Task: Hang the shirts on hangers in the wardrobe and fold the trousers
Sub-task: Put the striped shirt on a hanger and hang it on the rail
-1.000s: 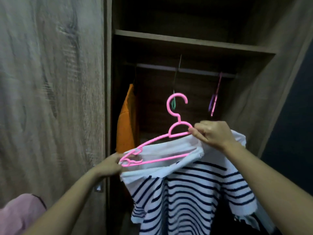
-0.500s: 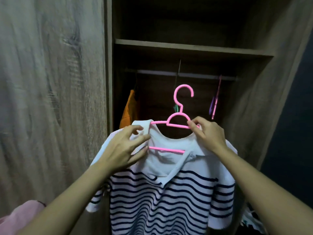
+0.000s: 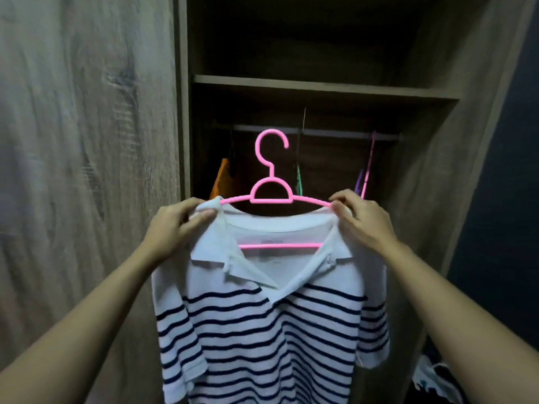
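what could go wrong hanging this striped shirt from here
The left hand and right hand pinch the striped shirt at its shoulders; if cloth alone is held, the pink hanger might tilt or slide out when raised. Its hook is not yet on the rail, and may snag the orange garment or green hanger hanging there.
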### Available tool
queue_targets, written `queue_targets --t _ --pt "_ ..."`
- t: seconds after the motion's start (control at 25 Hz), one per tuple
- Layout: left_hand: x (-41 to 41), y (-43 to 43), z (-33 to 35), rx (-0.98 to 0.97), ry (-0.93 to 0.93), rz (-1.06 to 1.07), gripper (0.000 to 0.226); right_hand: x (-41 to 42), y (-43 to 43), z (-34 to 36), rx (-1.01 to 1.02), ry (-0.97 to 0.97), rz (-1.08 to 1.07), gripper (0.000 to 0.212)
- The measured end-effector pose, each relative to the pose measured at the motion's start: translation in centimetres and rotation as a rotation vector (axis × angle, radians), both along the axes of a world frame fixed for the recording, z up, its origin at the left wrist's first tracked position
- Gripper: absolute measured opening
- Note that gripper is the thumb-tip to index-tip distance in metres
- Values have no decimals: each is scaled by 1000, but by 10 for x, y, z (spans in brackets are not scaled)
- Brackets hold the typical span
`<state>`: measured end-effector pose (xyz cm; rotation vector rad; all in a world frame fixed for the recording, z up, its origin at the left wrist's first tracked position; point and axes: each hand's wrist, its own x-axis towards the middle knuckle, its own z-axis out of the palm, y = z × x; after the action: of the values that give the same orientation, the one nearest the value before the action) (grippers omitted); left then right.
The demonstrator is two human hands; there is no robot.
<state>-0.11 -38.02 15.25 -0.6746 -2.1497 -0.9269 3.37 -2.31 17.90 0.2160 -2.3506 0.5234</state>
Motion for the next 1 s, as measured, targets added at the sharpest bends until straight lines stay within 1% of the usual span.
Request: queue_targets --t 0.08,0.12,0.16,0.24,0.28,0.32,0.36,0.4,0.48,0.56,0.6,0.68,0.76,0.84,0.88,0.92,0.96,1.0 --pt "0 -3 3 36 -13 -14 15 -4 19 4 -180 -187 157 48" --pt "0 -2 4 54 -31 -29 6 -4 23 6 -190 -246 207 41" --pt "-1 -1 5 73 -54 -43 4 -4 24 9 -136 -272 237 38" --pt "-3 0 6 113 -98 -70 9 0 23 11 -49 -277 261 38" --pt "-4 0 8 135 -120 -99 12 1 23 11 -37 -259 278 38" --pt "-3 -1 11 160 -141 -140 14 1 24 9 -62 -242 293 34" --pt "-1 -2 14 176 -162 -182 17 1 25 8 -131 -226 303 30" --pt "0 -3 17 157 -170 -199 20 -1 26 5 -218 -211 305 27" --pt "0 -8 23 -6 -164 -132 22 -6 28 2 -345 -205 314 25" --pt "-1 -13 26 -176 -182 -52 14 -8 26 2 -368 -210 330 24" --pt "-1 -14 25 -218 -181 -46 12 -8 25 1 -362 -208 337 24" --pt "-3 -17 22 -232 -116 -46 29 -7 22 1 -350 -209 356 24" --pt "-2 -19 15 -192 -55 -39 37 -5 16 2 -267 -177 322 22" --pt "0 -21 9 -142 -25 -43 30 -5 11 3 -79 -154 243 20" --pt "2 -22 8 -126 -27 -49 23 -4 8 5 7 -158 203 16" --pt "3 -22 7 -121 -37 -52 16 -6 5 6 65 -162 170 18" --pt "4 -21 7 -121 -43 -50 16 -7 2 7 85 -138 148 27" --pt "5 -22 7 -127 -41 -38 22 -6 -5 8 71 -90 147 37"
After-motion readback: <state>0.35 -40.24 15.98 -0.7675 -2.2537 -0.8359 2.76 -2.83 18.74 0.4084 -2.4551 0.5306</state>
